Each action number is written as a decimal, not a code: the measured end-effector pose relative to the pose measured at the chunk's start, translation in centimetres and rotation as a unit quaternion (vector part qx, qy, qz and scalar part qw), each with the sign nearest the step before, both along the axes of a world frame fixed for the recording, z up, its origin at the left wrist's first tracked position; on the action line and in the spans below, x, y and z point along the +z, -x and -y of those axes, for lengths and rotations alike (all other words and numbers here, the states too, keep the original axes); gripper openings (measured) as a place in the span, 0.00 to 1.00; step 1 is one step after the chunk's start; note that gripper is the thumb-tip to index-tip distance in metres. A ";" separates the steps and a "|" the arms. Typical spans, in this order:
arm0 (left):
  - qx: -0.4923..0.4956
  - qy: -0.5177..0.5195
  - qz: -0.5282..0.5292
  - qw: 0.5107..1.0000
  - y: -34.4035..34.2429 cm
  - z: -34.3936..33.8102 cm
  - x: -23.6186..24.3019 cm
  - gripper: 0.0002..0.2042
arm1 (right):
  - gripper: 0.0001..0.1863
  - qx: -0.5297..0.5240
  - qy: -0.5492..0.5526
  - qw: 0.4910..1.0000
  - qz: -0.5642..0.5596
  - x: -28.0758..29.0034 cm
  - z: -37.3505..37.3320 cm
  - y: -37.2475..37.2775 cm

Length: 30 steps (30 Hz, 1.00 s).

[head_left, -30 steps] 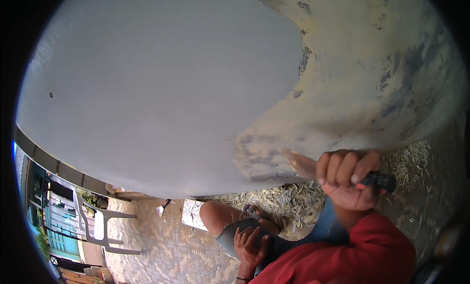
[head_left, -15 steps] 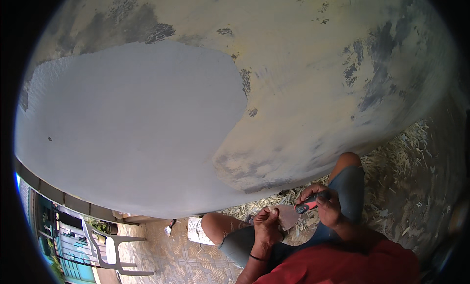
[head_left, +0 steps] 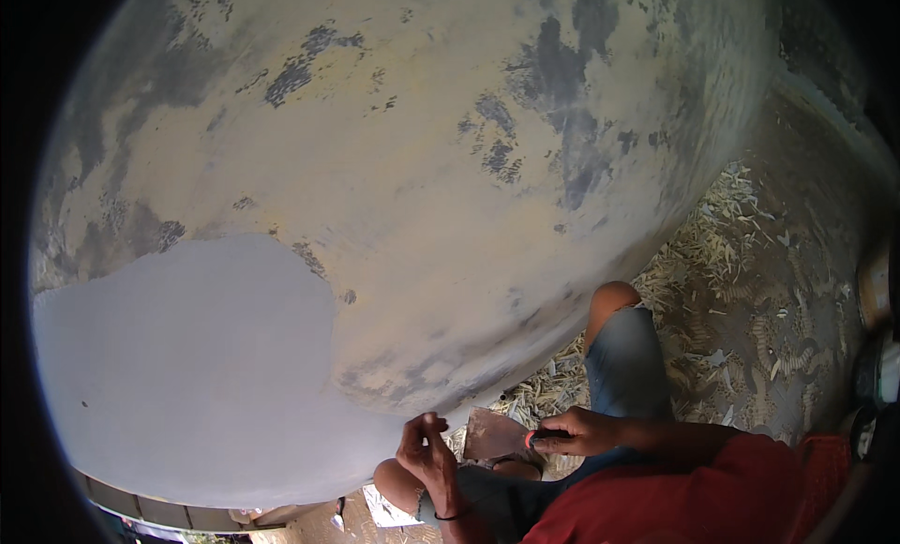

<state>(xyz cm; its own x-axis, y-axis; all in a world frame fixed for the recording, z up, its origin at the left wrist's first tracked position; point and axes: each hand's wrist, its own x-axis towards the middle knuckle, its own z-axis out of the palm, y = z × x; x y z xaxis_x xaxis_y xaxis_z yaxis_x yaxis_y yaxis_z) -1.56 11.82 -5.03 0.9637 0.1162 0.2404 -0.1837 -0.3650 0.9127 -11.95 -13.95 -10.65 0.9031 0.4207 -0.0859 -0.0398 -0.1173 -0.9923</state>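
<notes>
scraper off the hull, both hands down at the knees

the big curved hull (head_left: 441,169) fills the view, yellowed and patchy with dark grey blotches up top, and a smooth pale grey patch (head_left: 178,366) spreads across its lower left. a second ago that grey patch took up most of the frame and the right hand was up against the surface; now the view sits higher on the mottled part and the hands are low, well clear of it. my read: a pause in the scraping, tool pulled back for a look.

the floor (head_left: 750,291) to the right is littered with pale shavings. the right hand (head_left: 577,433) is clenched around the scraper's (head_left: 494,435) handle, its flat rusty blade pointing left toward the left hand (head_left: 427,450). that left hand is half curled, fingers pinched together just beside the blade; i can't tell if it holds anything.

a white paper scrap (head_left: 384,506) lies by the knee, a round container (head_left: 874,281) sits at the right rim.
</notes>
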 end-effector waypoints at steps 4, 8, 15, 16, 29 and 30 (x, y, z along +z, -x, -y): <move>0.040 -0.415 0.382 0.825 -2.1 0.1 6.2 0.15 | 0.23 -0.141 -0.008 0.989 0.044 -1.9 -0.5 0.3; -0.014 -0.528 0.465 0.710 -5.7 1.9 11.2 0.31 | 0.22 -0.252 0.002 0.966 0.059 -7.9 -1.4 -0.7; -0.078 -0.616 0.477 0.621 -11.1 4.3 16.8 0.40 | 0.14 -0.268 -0.093 0.958 -0.039 -7.1 -1.5 -0.5; -0.069 -0.615 0.475 0.626 -11.1 3.9 16.8 0.41 | 0.13 -0.269 -0.108 0.956 -0.047 -7.3 -1.5 -0.4; 0.079 -0.560 0.468 0.679 -10.5 2.0 16.6 0.34 | 0.07 -0.248 -0.233 0.936 -0.088 -4.5 -0.9 0.0; 0.077 -0.548 0.464 0.692 -10.4 1.9 16.2 0.34 | 0.08 -0.250 -0.252 0.931 -0.087 -3.9 -0.9 0.0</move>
<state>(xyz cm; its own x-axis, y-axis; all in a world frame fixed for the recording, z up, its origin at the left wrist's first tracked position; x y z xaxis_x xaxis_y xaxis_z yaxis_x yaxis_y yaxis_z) 8.84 9.90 11.17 0.3316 -0.5425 0.7718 -0.3871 -0.8243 -0.4131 -12.00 -13.09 -14.59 0.9877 -0.0227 -0.1548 -0.1295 0.4370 -0.8901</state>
